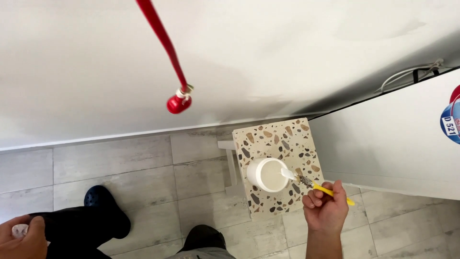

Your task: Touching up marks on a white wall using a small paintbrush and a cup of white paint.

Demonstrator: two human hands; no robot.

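Terrazzo stool [268, 136]: right hand [327, 208] grip closed on yellow brush [316, 186], bristles pointing up-left into white cup [267, 174].

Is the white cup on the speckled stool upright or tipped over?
Upright. The cup stands on the stool with its round open mouth facing up, and the brush in the right hand dips over its rim.

Setting: room interior under repainting, domestic by the look of it. Evidence: plain white wall [239, 52] with uneven, patchy sheen; grey rectangular floor tiles [120, 163] with pale grout; white skirting strip [96, 138] at wall foot. Small square terrazzo-topped stool [292, 139] serves as stand for a white round pot of white paint [267, 174]. Yellow-handled paintbrush with white-loaded bristles [306, 182] rests at the pot rim. White cable [407, 74] loose behind a white panel [397, 144], right.
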